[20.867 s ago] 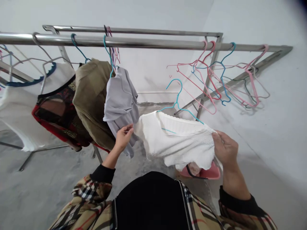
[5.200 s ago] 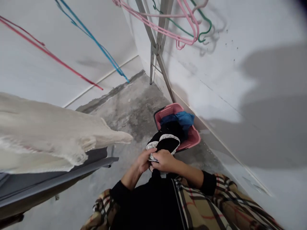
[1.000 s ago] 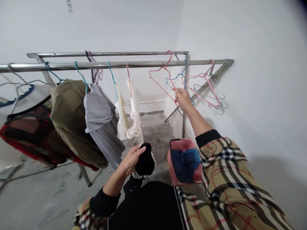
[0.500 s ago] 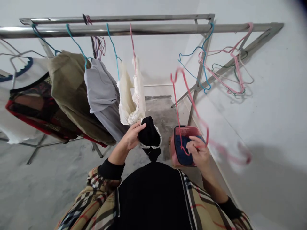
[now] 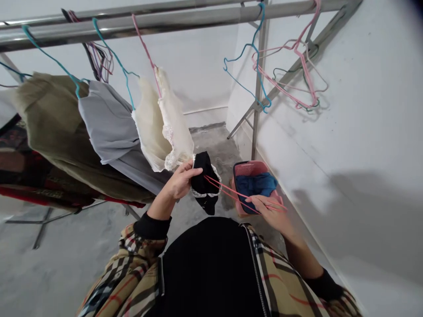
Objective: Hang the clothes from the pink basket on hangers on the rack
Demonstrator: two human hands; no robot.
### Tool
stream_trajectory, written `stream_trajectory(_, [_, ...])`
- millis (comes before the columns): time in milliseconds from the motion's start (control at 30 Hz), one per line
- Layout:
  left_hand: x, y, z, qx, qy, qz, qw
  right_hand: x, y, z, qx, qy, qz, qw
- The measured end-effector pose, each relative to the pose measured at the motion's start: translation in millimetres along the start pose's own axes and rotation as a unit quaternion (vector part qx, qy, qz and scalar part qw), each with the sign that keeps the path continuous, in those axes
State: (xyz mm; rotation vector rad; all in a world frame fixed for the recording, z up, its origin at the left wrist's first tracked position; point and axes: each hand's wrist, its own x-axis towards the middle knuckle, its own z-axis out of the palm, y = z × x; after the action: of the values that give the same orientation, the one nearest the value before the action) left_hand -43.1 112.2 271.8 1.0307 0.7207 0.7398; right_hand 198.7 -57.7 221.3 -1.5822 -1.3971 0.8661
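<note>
My left hand (image 5: 181, 178) is closed on a small black garment with white lace trim (image 5: 202, 182), thumb on top; its exact kind is unclear. My right hand (image 5: 272, 213) grips a pink wire hanger (image 5: 231, 191) that points left, its far end at the black cloth's opening. Whether that end is inside or only in front of the cloth I cannot tell. Just beyond my left hand, a cream lace-edged garment (image 5: 173, 119) dangles from a pink hanger (image 5: 144, 46). Dark blue cloth (image 5: 256, 184) lies in a pink basket (image 5: 279, 193) below my right hand.
A metal rail (image 5: 198, 23) spans the top. Grey (image 5: 109, 121) and olive (image 5: 53, 127) garments hang at the left. Blue (image 5: 247, 45) and pink (image 5: 302, 57) hangers hang at the right by the white wall (image 5: 373, 132). The rack's leg (image 5: 256, 132) stands behind the basket.
The pink hanger has swung from upright to pointing left, bringing its end to the black garment. My left hand still holds the garment. The view has shifted, so the rail sits higher and tilted.
</note>
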Motion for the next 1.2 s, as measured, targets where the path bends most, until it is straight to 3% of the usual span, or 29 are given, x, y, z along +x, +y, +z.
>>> stream_trajectory(100, [-0.7, -10.8, 15.9, 0.120, -0.071, 0.020, 0.990, 22.7, -4.0, 17.9, -0.014, -0.035, -0.059, 0.998])
stream_trajectory(167, [-3.1, -16.1, 26.8, 0.278, -0.127, 0.059, 0.950, 38.6, -5.6, 29.8, -0.014, -0.018, -0.089, 0.996])
stream_trajectory(233, [-6.3, -17.5, 34.2, 0.465, -0.140, 0.132, 0.864, 50.8, -7.8, 36.4, -0.001, 0.015, -0.109, 0.994])
stream_trajectory(300, [-9.2, -14.5, 36.6, 0.617, -0.101, 0.219, 0.749, 58.6, -11.3, 36.1, 0.028, 0.033, -0.118, 0.992])
stream_trajectory(367, [-10.9, -8.4, 34.5, 0.703, -0.056, 0.282, 0.651, 63.8, -16.2, 30.6, 0.051, 0.032, -0.124, 0.990])
stream_trajectory(433, [-11.1, -1.6, 30.3, 0.742, -0.054, 0.298, 0.598, 69.3, -21.6, 23.5, 0.051, 0.015, -0.136, 0.989])
stream_trajectory(500, [-10.8, 3.4, 26.7, 0.761, -0.085, 0.262, 0.587, 75.6, -25.0, 18.2, 0.043, -0.006, -0.144, 0.989])
stream_trajectory(567, [-11.2, 5.3, 24.6, 0.769, -0.091, 0.208, 0.598, 80.5, -23.4, 17.0, 0.040, 0.024, -0.153, 0.987])
stream_trajectory(633, [-13.3, 4.2, 23.9, 0.767, -0.050, 0.178, 0.615, 80.0, -14.6, 21.5, 0.026, 0.152, -0.169, 0.974])
stream_trajectory(700, [-17.0, 1.5, 23.6, 0.758, 0.004, 0.170, 0.630, 72.9, 0.9, 32.5, 0.003, 0.312, -0.176, 0.934])
stream_trajectory(767, [-21.0, -1.5, 23.6, 0.748, 0.039, 0.171, 0.640, 61.9, 19.8, 49.1, 0.000, 0.376, -0.158, 0.913])
stream_trajectory(800, [-22.8, -2.9, 23.6, 0.745, 0.050, 0.173, 0.643, 56.8, 29.1, 58.5, 0.017, 0.356, -0.131, 0.925])
stream_trajectory(867, [-25.4, -4.9, 23.9, 0.743, 0.067, 0.183, 0.640, 50.3, 44.9, 76.3, 0.069, 0.256, -0.054, 0.963])
stream_trajectory(967, [-27.3, -6.2, 23.5, 0.745, 0.082, 0.208, 0.628, 53.2, 59.9, 91.9, 0.131, 0.154, 0.037, 0.979])
stream_trajectory(1200, [-32.9, -1.6, 6.5, 0.735, 0.111, 0.249, 0.621, 73.9, 81.6, 73.8, 0.235, 0.155, 0.097, 0.955])
